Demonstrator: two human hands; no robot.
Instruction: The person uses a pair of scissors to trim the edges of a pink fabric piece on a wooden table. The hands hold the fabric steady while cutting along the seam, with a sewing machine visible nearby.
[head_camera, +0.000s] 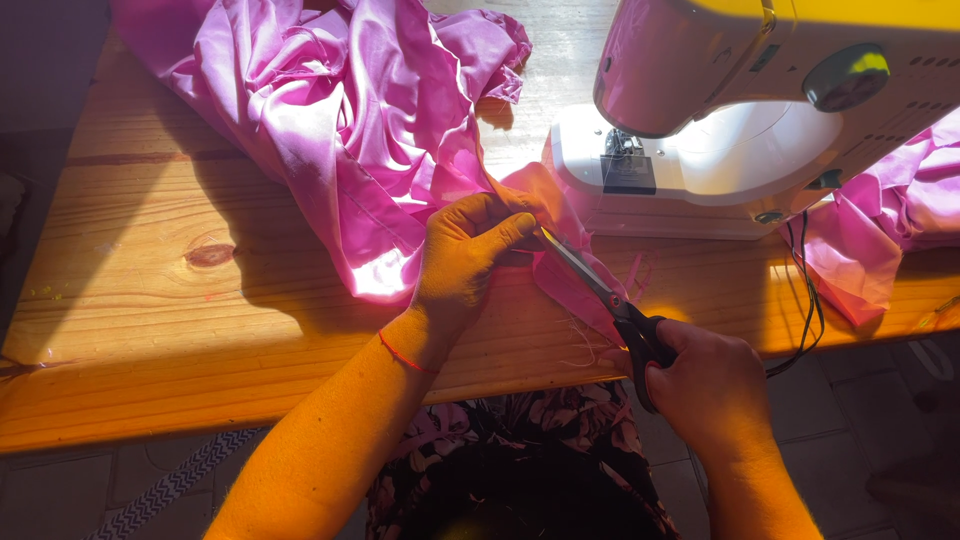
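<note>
The left hand (468, 250) pinches a fold of shiny pink satin fabric (345, 120) between thumb and fingers, holding it taut just above the near edge of the pale wooden bench (150, 300). A thin red thread bracelet (405, 355) circles that wrist. The right hand (705, 385) is closed around the black handles of a pair of steel-bladed scissors (600, 290), whose blades point up and left towards the pinched fold; the tips appear to meet the cloth beside the left thumb, though shadow makes it hard to tell whether the blades are parted. Most of the fabric lies heaped towards the far left of the bench, with a strip running under the white plastic sewing machine (720, 150) at the far right and spilling out over the bench's right edge. A black cable (812, 300) hangs from the machine over the near edge. Loose threads lie on the bench near the scissors.
</note>
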